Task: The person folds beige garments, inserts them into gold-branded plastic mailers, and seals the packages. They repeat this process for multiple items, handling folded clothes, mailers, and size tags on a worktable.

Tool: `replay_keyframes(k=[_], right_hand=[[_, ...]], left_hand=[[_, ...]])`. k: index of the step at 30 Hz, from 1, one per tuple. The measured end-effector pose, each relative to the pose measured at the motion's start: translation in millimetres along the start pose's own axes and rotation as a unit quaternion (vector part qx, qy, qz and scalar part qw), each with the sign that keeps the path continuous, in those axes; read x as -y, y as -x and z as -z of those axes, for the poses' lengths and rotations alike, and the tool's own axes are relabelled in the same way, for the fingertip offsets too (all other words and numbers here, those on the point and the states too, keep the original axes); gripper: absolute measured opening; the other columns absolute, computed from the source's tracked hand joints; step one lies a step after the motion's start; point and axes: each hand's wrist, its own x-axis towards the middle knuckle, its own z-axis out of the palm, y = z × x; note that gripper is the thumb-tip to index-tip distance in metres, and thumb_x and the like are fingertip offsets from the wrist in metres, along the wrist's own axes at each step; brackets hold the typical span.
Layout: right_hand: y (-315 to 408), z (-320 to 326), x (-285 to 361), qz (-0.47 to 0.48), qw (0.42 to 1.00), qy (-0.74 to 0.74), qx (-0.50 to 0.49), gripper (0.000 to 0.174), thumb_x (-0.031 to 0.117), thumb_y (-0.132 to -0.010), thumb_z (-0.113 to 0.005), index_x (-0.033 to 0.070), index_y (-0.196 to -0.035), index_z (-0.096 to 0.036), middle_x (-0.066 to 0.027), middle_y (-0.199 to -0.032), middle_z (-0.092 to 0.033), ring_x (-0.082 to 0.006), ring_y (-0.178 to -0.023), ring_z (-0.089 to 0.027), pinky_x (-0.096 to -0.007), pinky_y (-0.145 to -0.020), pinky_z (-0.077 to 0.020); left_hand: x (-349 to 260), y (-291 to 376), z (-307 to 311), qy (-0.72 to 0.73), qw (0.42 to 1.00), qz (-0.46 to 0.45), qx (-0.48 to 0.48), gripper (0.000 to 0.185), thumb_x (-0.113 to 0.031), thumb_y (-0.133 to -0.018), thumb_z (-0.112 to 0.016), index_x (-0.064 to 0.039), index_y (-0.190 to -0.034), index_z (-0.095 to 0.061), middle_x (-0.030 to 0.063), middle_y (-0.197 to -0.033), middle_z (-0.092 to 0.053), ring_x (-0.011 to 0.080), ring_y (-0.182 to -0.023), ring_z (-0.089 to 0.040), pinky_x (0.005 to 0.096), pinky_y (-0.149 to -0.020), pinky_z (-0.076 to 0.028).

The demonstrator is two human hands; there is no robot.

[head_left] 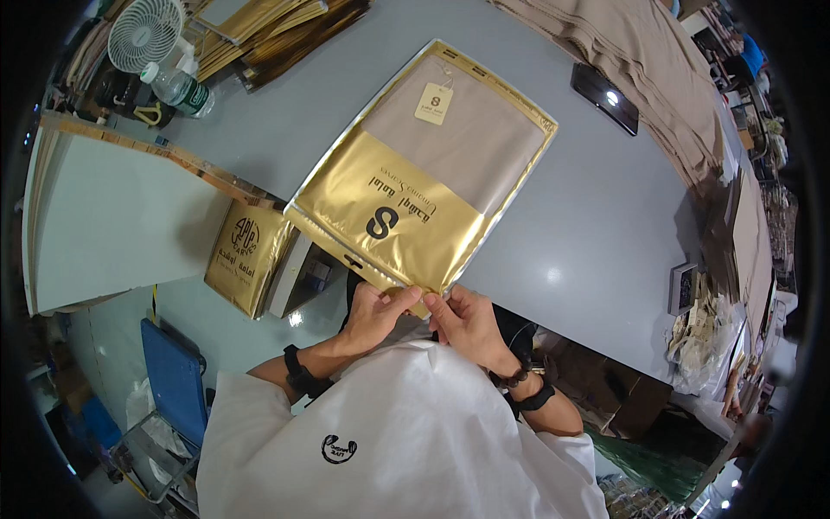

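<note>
A flat gold packaging bag (pixel 421 175) with a clear upper window lies at a slant over the front edge of the grey table. Through the window shows folded beige fabric (pixel 480 123) and a small cream hang tag (pixel 433 104) on a string. My left hand (pixel 377 313) pinches the bag's near edge strip between thumb and fingers. Right beside it, my right hand (pixel 463 318) grips the same edge near the corner, the two thumbs almost touching. A dark slot for hanging is punched in that strip, left of my hands.
More gold bags (pixel 249 259) stand at the left by a white board (pixel 123 220). A fan (pixel 146 36), a water bottle (pixel 178 91) and stacked gold packaging (pixel 272 39) occupy the back left. On the right lie a phone (pixel 604 98), piled beige fabric (pixel 648 71) and crumpled plastic (pixel 707 344).
</note>
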Motion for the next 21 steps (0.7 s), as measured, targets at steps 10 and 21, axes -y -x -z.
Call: replay_keyframes(k=[10, 21], right_hand=[[-3, 0, 4, 0.028, 0.996, 0.089, -0.009, 0.039, 0.031, -0.104, -0.069, -0.001, -0.082, -0.064, -0.0057, -0.061, -0.066, -0.0093, -0.051, -0.058, -0.0297, -0.050, -0.0467], [11, 33, 20, 0.034, 0.997, 0.058, 0.025, 0.041, 0.026, -0.104, -0.070, 0.002, -0.074, -0.056, 0.0016, -0.058, -0.056, -0.0043, -0.054, -0.047, -0.0262, -0.048, -0.0383]], left_hand=[[-5, 5, -4, 0.054, 0.996, 0.003, -0.071, 0.018, -0.012, -0.100, -0.068, 0.002, -0.111, -0.074, 0.0023, -0.100, -0.074, 0.0068, -0.088, -0.064, 0.0250, -0.077, -0.051], [-33, -22, 41, 0.163, 0.957, 0.013, -0.241, 0.011, -0.005, -0.094, -0.071, 0.000, -0.103, -0.072, 0.0067, -0.096, -0.074, 0.0133, -0.082, -0.069, 0.0272, -0.075, -0.055]])
